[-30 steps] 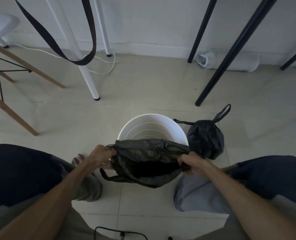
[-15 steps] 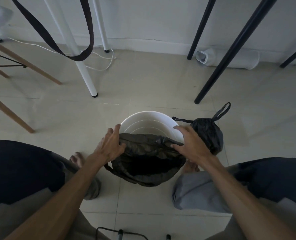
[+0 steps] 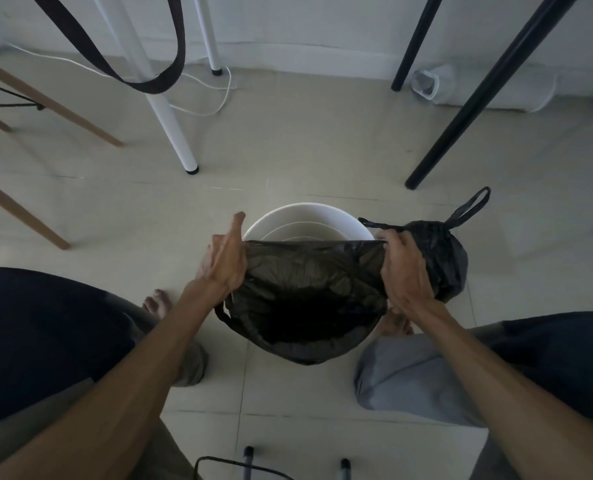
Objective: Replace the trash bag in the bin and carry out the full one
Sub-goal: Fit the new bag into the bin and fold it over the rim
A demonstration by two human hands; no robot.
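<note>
Thin dark plastic, the new trash bag [image 3: 308, 296], is stretched open across the near half of the white bin [image 3: 308, 216], its far edge pulled taut in a straight line over the bin's mouth. The bag's mouth is held at both ends. At nine o'clock of the bin, the left hand [image 3: 224, 261] is seen with the bag's edge drawn over its inner side; the index finger points away toward twelve o'clock, and whether the remaining fingers are curled round the plastic cannot be told, since they are hidden behind the bag. At three o'clock of the bin, the bag's corner is gripped by the right hand [image 3: 404, 268], with fingers bent over the plastic.

The full trash bag [image 3: 450, 258], black and tied at the top with its drawstring loop standing up, is set on the tiled floor [image 3: 322, 150] just beside the bin at three o'clock, partly covered by the right hand.

At eleven o'clock of the bin a white table leg [image 3: 170, 123] is planted, and at one o'clock a black leg [image 3: 471, 102]. Bare toes are visible at eight o'clock, near the left forearm.
</note>
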